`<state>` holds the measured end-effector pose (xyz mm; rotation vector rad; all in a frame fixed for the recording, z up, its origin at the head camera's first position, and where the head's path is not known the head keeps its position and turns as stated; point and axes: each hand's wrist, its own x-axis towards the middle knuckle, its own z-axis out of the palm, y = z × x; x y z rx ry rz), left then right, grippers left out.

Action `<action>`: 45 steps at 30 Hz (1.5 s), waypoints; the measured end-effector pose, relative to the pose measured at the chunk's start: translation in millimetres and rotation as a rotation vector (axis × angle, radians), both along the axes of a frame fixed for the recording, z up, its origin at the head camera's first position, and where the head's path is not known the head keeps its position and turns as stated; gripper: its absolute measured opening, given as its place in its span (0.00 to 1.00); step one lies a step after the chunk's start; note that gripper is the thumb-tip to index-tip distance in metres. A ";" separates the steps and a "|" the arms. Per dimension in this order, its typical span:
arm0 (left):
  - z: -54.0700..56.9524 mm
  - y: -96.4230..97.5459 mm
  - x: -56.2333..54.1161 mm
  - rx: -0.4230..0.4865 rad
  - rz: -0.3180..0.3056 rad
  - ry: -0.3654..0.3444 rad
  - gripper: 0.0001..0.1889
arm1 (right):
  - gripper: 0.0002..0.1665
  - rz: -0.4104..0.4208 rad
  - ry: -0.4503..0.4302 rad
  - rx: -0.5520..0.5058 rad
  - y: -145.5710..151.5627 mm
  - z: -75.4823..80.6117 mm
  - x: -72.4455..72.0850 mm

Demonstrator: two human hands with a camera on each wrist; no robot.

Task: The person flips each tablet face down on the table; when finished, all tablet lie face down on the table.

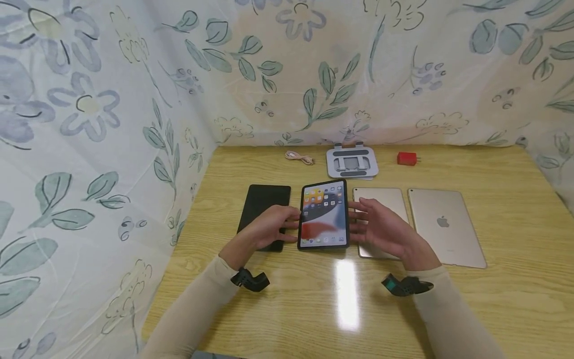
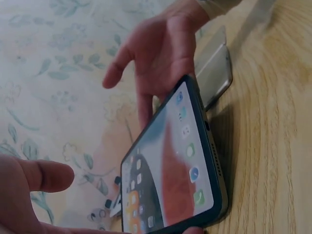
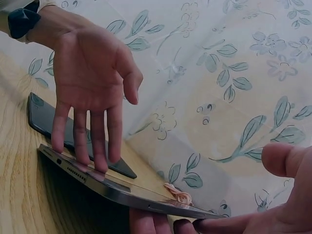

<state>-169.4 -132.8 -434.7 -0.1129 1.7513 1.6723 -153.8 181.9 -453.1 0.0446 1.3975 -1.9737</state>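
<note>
lit tablet: point(image 1: 324, 214) is sitting between both hands, screen facing up, tilting, home icons showing; shadow is falling on the wood beneath
left hand: point(image 1: 271, 224) is touching the tablet's nine o'clock edge, fingers reaching straight, thumb standing wide
right hand: point(image 1: 385, 229) is supporting the three o'clock edge, straight fingers reaching under, thumb standing wide
black tablet: point(image 1: 269, 195) is lying at nine o'clock, partly behind left hand
gold tablets: two are lying at three o'clock, nearer one point(image 1: 389, 196) partly behind right hand, farther one point(image 1: 448, 237) showing an apple logo
beyond: pink cable point(image 1: 299, 157) is resting at eleven, grey stand point(image 1: 352, 174) at one, red plug point(image 1: 406, 158) at two
</note>
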 end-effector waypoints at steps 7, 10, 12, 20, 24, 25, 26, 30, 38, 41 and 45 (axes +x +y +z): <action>9.4 19.7 2.6 -0.015 -0.060 0.131 0.32 | 0.48 0.027 0.009 -0.017 0.4 1.2 1.8; 17.5 31.6 3.8 0.049 -0.091 0.147 0.30 | 0.47 0.029 0.024 -0.023 0.8 2.5 3.2; 22.7 39.8 3.9 0.102 -0.112 0.131 0.30 | 0.47 0.024 0.031 -0.019 1.1 3.6 4.2; 38.3 67.8 4.0 0.231 -0.124 0.031 0.30 | 0.46 0.018 0.063 0.022 3.8 9.4 8.0; 41.8 76.9 6.6 0.255 -0.116 0.002 0.30 | 0.46 0.027 0.085 0.025 6.0 13.7 10.9; 42.4 78.7 7.6 0.265 -0.114 -0.005 0.30 | 0.45 0.028 0.095 0.026 6.0 15.4 11.9; 43.0 80.1 8.6 0.272 -0.115 -0.008 0.30 | 0.45 0.028 0.105 0.029 6.0 17.1 12.9; 46.3 83.3 12.2 0.275 -0.131 0.016 0.31 | 0.40 0.019 0.150 0.050 4.8 25.1 17.4; 60.1 79.4 14.1 0.218 -0.190 0.121 0.25 | 0.32 0.016 0.233 0.085 -0.5 41.8 23.6; 64.8 75.9 13.6 0.209 -0.185 0.128 0.26 | 0.31 0.020 0.261 0.089 -5.1 47.0 23.6; 69.3 69.6 11.4 0.205 -0.185 0.139 0.27 | 0.33 0.018 0.287 0.088 -12.8 54.6 23.0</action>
